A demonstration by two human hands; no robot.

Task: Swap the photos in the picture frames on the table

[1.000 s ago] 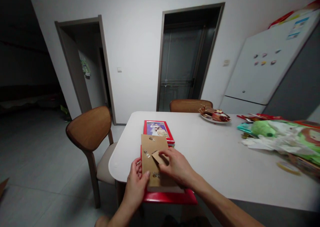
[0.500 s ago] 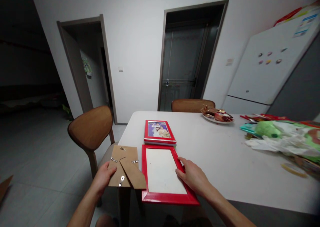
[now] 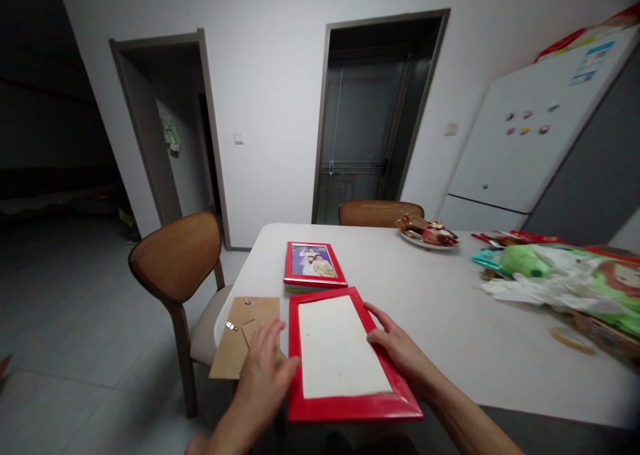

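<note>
A red picture frame point(image 3: 350, 407) with a white sheet inside is tilted at the table's near edge. My right hand point(image 3: 400, 351) grips its right side, thumb on the rim. My left hand point(image 3: 265, 368) has its fingers apart over the brown backing board point(image 3: 227, 355), its thumb close to the frame's left side. The board, with metal clips, lies at the table's left corner, partly hidden by that hand. Beyond them lies another red frame point(image 3: 340, 276) holding a photo of people.
The white table point(image 3: 425, 308) bears a plate point(image 3: 430, 243), a tape roll point(image 3: 573, 340), and a heap of green and white wrapping point(image 3: 565, 268) on the right. One wooden chair point(image 3: 180, 255) stands at the left, another point(image 3: 380, 209) behind the table.
My left hand has let go of the backing board, now on the table corner, and moved right toward the frame. My right hand has shifted the red frame slightly right and tilted it.
</note>
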